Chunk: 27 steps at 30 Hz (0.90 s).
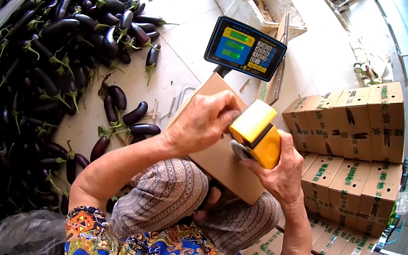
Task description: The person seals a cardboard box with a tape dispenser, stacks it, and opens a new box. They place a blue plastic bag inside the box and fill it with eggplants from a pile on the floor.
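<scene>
My right hand (285, 170) grips a yellow tape dispenser (256, 128) above a cardboard box (219, 164). The box is closed on the side facing me and tilted between my knees. My left hand (202, 122) is closed, with thumb and forefinger pinched together at the left edge of the dispenser. Whatever lies between those fingertips is too small to make out. Just beyond the box stands a weighing scale's display (246, 47) with lit green readouts and a keypad.
A large heap of eggplants (56, 50) covers the floor on the left, with several loose eggplants (134, 114) nearer the box. Printed cartons (348, 124) are stacked on the right. A white foam box (259, 0) sits at the back, a flat cardboard piece (279, 59) beside the scale.
</scene>
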Each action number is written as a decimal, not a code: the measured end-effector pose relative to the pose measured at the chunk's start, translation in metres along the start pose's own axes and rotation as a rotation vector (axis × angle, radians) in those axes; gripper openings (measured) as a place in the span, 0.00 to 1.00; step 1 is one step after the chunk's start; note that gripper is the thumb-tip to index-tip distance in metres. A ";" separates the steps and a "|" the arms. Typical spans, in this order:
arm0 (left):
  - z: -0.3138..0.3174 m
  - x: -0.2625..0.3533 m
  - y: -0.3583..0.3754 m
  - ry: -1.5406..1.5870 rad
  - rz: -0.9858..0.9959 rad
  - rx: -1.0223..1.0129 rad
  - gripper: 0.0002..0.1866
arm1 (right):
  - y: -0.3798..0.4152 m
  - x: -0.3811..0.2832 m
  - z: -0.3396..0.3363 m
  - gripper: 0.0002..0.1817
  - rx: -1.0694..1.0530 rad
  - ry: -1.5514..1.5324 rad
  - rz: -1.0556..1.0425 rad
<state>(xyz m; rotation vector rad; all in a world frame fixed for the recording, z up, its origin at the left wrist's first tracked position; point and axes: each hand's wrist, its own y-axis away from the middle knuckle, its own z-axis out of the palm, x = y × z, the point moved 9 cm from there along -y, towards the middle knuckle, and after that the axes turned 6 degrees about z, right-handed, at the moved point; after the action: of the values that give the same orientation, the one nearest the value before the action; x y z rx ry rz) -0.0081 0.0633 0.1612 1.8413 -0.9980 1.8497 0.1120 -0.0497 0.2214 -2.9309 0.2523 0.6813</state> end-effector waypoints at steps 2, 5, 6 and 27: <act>-0.007 -0.009 0.002 0.032 -0.082 -0.003 0.08 | -0.002 -0.007 0.002 0.42 -0.027 0.094 -0.022; -0.010 -0.022 0.010 0.222 -0.178 -0.022 0.08 | -0.002 -0.014 0.002 0.43 -0.064 0.099 -0.037; -0.011 -0.025 0.013 0.268 -0.194 -0.046 0.08 | -0.002 -0.015 0.002 0.43 -0.083 0.099 -0.040; -0.181 -0.116 0.027 0.584 -0.362 0.506 0.07 | 0.002 0.017 -0.015 0.34 -0.086 0.127 0.120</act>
<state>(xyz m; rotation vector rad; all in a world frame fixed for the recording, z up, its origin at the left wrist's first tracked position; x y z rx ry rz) -0.1465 0.1954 0.0589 1.4179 0.0074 2.3144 0.1335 -0.0562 0.2273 -3.0657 0.4246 0.5337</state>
